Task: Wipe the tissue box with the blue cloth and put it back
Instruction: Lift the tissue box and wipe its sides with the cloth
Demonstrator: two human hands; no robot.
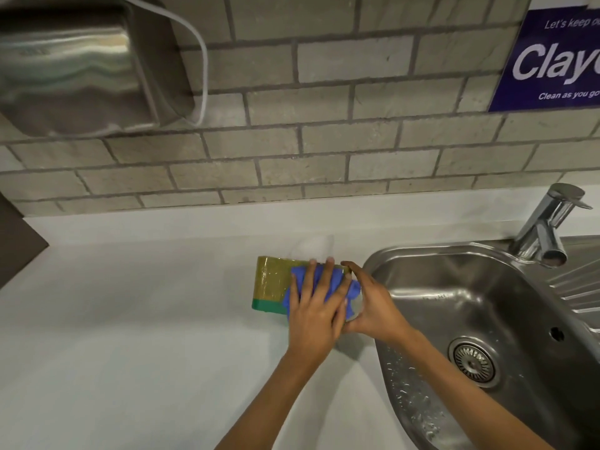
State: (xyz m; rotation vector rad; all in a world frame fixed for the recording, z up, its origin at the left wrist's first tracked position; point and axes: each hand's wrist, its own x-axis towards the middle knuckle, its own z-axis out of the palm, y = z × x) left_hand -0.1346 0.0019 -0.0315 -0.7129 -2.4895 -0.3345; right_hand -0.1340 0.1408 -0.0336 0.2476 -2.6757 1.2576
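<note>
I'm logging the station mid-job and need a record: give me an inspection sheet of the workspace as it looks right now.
Surface: pale countertop, bare apart from the job's things; no spills seen.
Job's things: tissue box, olive with a green edge, lies on the counter just left of the sink; blue cloth is spread over its right part.
Clutter: nothing seen.
Grippers: left hand lies flat on the cloth, pressing it to the box; right hand steadies the box's right end.
Cables: white cable loops down the wall beside the metal dispenser.
Surroundings: steel sink with water droplets, tap, brick-tile wall, blue sign.
</note>
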